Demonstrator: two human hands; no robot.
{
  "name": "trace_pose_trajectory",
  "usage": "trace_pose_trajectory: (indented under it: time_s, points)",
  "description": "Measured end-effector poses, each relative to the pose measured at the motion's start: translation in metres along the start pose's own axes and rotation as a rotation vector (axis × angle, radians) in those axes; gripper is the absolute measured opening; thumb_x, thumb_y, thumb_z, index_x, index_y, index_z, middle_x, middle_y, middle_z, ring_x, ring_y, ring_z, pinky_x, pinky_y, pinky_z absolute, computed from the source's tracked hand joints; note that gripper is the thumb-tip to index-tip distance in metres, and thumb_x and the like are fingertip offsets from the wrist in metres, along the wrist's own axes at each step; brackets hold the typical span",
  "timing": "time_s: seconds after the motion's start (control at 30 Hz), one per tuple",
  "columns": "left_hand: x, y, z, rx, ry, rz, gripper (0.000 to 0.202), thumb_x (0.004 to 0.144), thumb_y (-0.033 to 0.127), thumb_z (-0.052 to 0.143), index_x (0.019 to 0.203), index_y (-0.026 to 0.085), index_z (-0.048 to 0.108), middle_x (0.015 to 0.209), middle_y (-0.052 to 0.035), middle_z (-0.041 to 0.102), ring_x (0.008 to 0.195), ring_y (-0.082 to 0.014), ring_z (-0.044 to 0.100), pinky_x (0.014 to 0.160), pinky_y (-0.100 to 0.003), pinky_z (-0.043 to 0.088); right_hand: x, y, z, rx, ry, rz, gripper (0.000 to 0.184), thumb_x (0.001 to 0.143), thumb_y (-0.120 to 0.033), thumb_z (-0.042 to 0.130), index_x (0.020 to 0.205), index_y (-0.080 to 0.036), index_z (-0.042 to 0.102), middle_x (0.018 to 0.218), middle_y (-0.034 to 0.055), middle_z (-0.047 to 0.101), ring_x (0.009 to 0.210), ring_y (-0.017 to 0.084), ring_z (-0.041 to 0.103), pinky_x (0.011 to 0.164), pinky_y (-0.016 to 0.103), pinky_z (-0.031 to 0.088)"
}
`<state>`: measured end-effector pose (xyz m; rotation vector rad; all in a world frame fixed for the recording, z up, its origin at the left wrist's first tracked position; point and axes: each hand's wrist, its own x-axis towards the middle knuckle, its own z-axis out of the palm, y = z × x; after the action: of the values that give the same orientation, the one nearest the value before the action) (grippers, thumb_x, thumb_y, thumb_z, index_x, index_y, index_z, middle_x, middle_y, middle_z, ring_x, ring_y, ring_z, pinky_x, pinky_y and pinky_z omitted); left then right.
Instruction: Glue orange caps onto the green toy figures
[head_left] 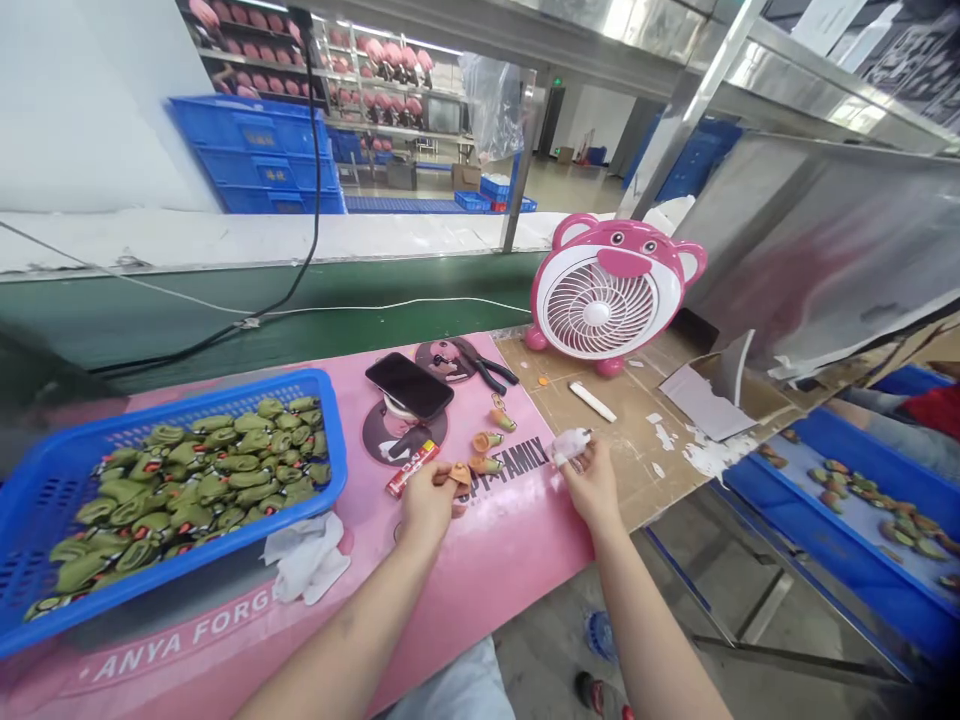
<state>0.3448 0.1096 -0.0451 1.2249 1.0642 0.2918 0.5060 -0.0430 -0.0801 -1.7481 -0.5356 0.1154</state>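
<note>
My left hand (429, 505) is closed on a small orange-tan moulded piece (459, 474), pinched at the fingertips over the pink mat (517, 535). My right hand (594, 485) grips a small whitish, translucent bottle (570, 445) near the mat's right edge; its far end looks dark. Between the hands and slightly beyond them lie several small orange and green pieces (487, 440). Beside my left hand rests a red and yellow packet (412, 468). At the left, a blue plastic basket (335, 440) holds many green moulded pieces (217, 470).
A black phone (410, 386) and pliers (487, 367) lie at the mat's back. A pink bear-shaped fan (596, 312) stands behind a white stick (592, 401). Crumpled tissue (309, 560) sits by the basket. Blue bins (847, 560) with more pieces are at the right, below table height.
</note>
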Motion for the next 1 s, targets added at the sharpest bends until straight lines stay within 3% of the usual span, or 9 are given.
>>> trace_pose_trajectory:
  time_s: [0.1, 0.17, 0.23, 0.33, 0.43, 0.53, 0.63, 0.8, 1.0]
  points:
    - [0.000, 0.001, 0.002, 0.013, 0.025, 0.013, 0.015, 0.084, 0.021, 0.051, 0.096, 0.012, 0.055, 0.083, -0.0022, 0.060, 0.060, -0.0097, 0.058, 0.047, -0.021, 0.049, -0.009, -0.006, 0.000, -0.148, 0.051, -0.041, 0.042, 0.077, -0.028, 0.061, 0.113, -0.015, 0.044, 0.107, 0.0083, 0.052, 0.098, 0.024, 0.051, 0.085, 0.047, 0.041]
    - [0.001, 0.000, 0.002, 0.018, 0.032, 0.016, 0.015, 0.084, 0.021, 0.051, 0.095, 0.012, 0.055, 0.082, -0.0018, 0.060, 0.058, -0.0091, 0.057, 0.046, -0.020, 0.048, -0.028, -0.015, 0.003, -0.264, 0.155, -0.069, 0.060, 0.071, -0.026, 0.064, 0.121, -0.012, 0.035, 0.117, 0.0158, 0.043, 0.110, 0.033, 0.040, 0.092, 0.058, 0.028]
    - [0.002, -0.001, 0.002, 0.020, 0.034, 0.021, 0.014, 0.084, 0.021, 0.051, 0.095, 0.012, 0.055, 0.081, -0.0015, 0.059, 0.056, -0.0085, 0.056, 0.044, -0.019, 0.047, -0.048, -0.026, 0.014, -0.364, 0.218, -0.116, 0.065, 0.071, -0.026, 0.059, 0.125, -0.009, 0.025, 0.123, 0.0213, 0.034, 0.116, 0.036, 0.028, 0.094, 0.062, 0.015]
    - [0.002, -0.002, 0.002, 0.014, 0.032, 0.036, 0.015, 0.084, 0.021, 0.051, 0.096, 0.012, 0.054, 0.082, -0.0016, 0.059, 0.055, -0.0078, 0.055, 0.043, -0.018, 0.046, -0.062, -0.042, 0.039, -0.446, -0.005, -0.237, 0.049, 0.071, -0.023, 0.056, 0.117, -0.015, 0.040, 0.114, 0.0128, 0.047, 0.107, 0.029, 0.040, 0.093, 0.048, 0.030]
    - [0.001, -0.003, 0.001, 0.000, 0.021, 0.049, 0.014, 0.084, 0.020, 0.052, 0.095, 0.012, 0.054, 0.081, -0.0012, 0.059, 0.054, -0.0073, 0.055, 0.041, -0.018, 0.045, -0.054, -0.052, 0.059, -0.495, -0.248, -0.299, 0.033, 0.072, -0.018, 0.057, 0.105, -0.019, 0.051, 0.102, 0.0058, 0.055, 0.099, 0.025, 0.046, 0.085, 0.042, 0.037]
    - [-0.001, -0.002, 0.001, -0.027, 0.002, 0.067, 0.013, 0.083, 0.021, 0.052, 0.092, 0.012, 0.055, 0.077, -0.0002, 0.059, 0.052, -0.0070, 0.054, 0.041, -0.017, 0.044, -0.038, -0.053, 0.068, -0.513, -0.356, -0.309, 0.020, 0.081, -0.024, 0.054, 0.100, -0.018, 0.054, 0.100, 0.0043, 0.055, 0.098, 0.022, 0.048, 0.085, 0.043, 0.037]
    - [-0.003, -0.001, 0.000, -0.079, -0.015, 0.089, 0.012, 0.082, 0.022, 0.054, 0.087, 0.012, 0.056, 0.073, 0.0007, 0.059, 0.052, -0.0075, 0.054, 0.041, -0.018, 0.044, -0.028, -0.051, 0.071, -0.477, -0.388, -0.285, 0.020, 0.086, -0.031, 0.050, 0.100, -0.018, 0.054, 0.106, 0.0052, 0.052, 0.099, 0.021, 0.048, 0.087, 0.044, 0.037]
    - [-0.019, 0.007, -0.010, -0.207, -0.003, 0.106, 0.011, 0.074, 0.021, 0.060, 0.080, 0.014, 0.055, 0.068, 0.0023, 0.058, 0.052, -0.0079, 0.055, 0.042, -0.017, 0.045, -0.036, -0.063, 0.059, -0.250, -0.437, -0.188, 0.022, 0.088, -0.032, 0.043, 0.100, -0.016, 0.052, 0.098, 0.0058, 0.054, 0.091, 0.019, 0.051, 0.081, 0.040, 0.041]
    - [-0.064, 0.019, -0.035, -0.287, -0.128, 0.119, 0.016, 0.061, 0.022, 0.066, 0.074, 0.016, 0.058, 0.066, 0.0027, 0.058, 0.052, -0.0091, 0.054, 0.041, -0.017, 0.046, -0.082, -0.101, 0.024, 0.140, -0.624, -0.052, 0.027, 0.091, -0.036, 0.032, 0.097, -0.019, 0.052, 0.084, 0.0031, 0.053, 0.069, 0.014, 0.051, 0.064, 0.028, 0.043]
